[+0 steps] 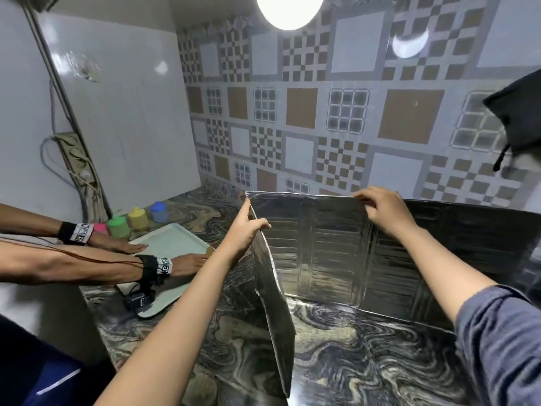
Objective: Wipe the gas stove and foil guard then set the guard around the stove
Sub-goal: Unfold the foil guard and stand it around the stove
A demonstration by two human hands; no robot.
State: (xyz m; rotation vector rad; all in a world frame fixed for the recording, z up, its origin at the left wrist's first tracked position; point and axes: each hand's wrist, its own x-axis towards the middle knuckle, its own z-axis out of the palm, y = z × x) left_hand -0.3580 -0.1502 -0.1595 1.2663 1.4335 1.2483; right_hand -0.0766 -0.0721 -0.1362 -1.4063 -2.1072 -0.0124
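You're in a home kitchen: patterned tile backsplash (322, 112), marble counter (351, 347), foil guard (322, 244), power strip (74, 156).

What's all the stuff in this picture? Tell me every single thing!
foil guard: one, silver, standing upright on the counter, folded into panels
counter: one, dark swirly marble, under the guard
tray: one, pale green, on the counter at left
small pots: four, pink, green, yellow and blue, in a row behind the tray
power strip: one, whitish, on the left wall
lamp: one, white and lit, at the top
wall tiles: many, grey, white and brown, behind the guard
dark cloth: one, black, hanging at right
another person's hands: two, with wristbands, on the tray
left hand: grips the guard's top left corner
right hand: pinches the guard's top edge
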